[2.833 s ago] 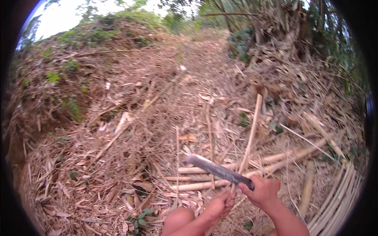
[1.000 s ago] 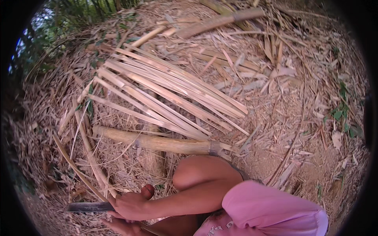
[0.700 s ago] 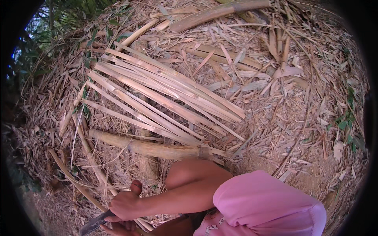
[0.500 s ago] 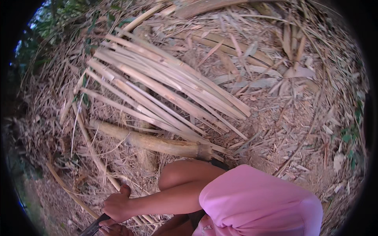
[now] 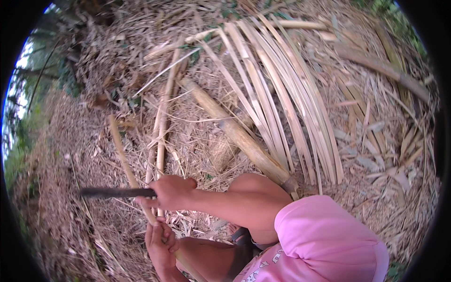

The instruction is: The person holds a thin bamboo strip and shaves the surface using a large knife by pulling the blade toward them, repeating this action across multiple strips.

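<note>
- Ground: dry leaf and husk litter (image 5: 371, 230) covers most of the frame; green growth (image 5: 28, 117) along the left edge.
- Right hand (image 5: 174, 191), left of centre: clenched round the handle end of a dark knife (image 5: 112, 192), blade pointing to the left of the frame.
- Left hand (image 5: 159, 242), lower left: fingers curled round a long pale stick (image 5: 123, 155).
- Stick: slants from left of centre down through the left hand to the lower edge. Knife crosses in front of it above that hand; contact between blade and stick cannot be told.
- Thin poles (image 5: 164, 117): lying just right of the stick.
- Log (image 5: 244, 142): centre, slanting down to near the bent knee (image 5: 253, 183).
- Split strips (image 5: 297, 101): fanned from upper centre toward right of centre.
- Pink sleeve (image 5: 329, 239): lower right, on the right arm.
</note>
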Available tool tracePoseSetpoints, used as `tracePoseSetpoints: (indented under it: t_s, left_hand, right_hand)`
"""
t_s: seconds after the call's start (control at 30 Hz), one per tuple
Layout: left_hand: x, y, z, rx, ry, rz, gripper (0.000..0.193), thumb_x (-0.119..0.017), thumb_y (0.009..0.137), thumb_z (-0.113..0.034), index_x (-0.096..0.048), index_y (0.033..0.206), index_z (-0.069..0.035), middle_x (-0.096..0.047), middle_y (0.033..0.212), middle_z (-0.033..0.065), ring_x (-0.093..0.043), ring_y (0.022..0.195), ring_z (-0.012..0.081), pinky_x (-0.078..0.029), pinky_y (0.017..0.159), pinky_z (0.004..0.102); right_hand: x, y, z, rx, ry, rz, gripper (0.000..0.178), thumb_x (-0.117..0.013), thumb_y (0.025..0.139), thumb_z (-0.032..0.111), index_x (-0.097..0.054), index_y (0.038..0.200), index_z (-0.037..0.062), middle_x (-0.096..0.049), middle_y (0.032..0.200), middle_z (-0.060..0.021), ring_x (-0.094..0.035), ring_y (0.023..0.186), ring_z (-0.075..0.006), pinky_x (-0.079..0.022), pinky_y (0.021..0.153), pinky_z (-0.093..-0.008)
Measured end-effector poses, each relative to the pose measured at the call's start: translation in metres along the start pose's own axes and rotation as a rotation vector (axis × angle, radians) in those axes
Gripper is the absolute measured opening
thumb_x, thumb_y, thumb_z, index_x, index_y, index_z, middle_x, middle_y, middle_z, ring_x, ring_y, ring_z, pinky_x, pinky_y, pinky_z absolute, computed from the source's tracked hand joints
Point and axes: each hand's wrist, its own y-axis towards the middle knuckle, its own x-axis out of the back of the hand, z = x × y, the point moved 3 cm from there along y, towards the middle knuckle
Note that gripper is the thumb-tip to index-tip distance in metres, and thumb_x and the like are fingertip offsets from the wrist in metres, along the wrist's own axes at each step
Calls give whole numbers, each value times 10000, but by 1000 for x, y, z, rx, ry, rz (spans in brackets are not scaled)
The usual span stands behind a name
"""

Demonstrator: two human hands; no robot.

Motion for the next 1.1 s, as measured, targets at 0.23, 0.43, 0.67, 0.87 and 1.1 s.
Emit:
tracePoseSetpoints:
  t_s: [0.23, 0.43, 0.67, 0.87, 1.1]
  left_hand:
    - [25, -20, 37, 28, -116, 132, 297, -391, 1055, -235, -530, 1213, -26, -450, 650, 25, -325, 408, 65, -228, 353, 217]
    - [23, -28, 44, 30, 38, 19, 329, -447, 1036, -315, -586, 1042, -18, -492, 637, 28, -337, 408, 68, -243, 374, 217]
    - [33, -41, 84, -345, 341, 63, 307, -439, 1028, -209, -574, 882, 26, -582, 642, 129, -552, 493, 252, -431, 501, 377]
    - [21, -79, 83, -429, 617, 20, 227, -441, 1016, -159, -535, 906, 15, -591, 652, 259, -606, 617, 454, -459, 544, 514]
    - [33, -87, 83, -495, 574, 34, 188, -465, 1001, -131, -495, 888, 16, -591, 668, 276, -599, 626, 477, -452, 537, 538]
  right_hand:
    - [-11, -23, 11, 50, -123, -73, 692, -516, 871, 682, -686, 824, 13, -638, 630, -212, -675, 647, -388, -547, 631, -466]
    - [-20, -72, 23, 24, -498, -13, 644, -552, 829, 711, -674, 736, 86, -658, 644, -137, -667, 570, -332, -512, 520, -430]
    - [-20, -124, 33, 241, -773, -137, 725, -497, 829, 755, -673, 756, 55, -667, 657, -143, -678, 586, -310, -524, 534, -440]
    - [42, -107, 27, 56, -746, -257, 592, -593, 837, 664, -612, 624, 112, -590, 552, -64, -627, 495, -250, -463, 434, -391]
    - [15, -134, 65, 439, -1047, -229, 586, -602, 819, 677, -631, 644, 118, -582, 533, -46, -627, 497, -215, -454, 459, -407]
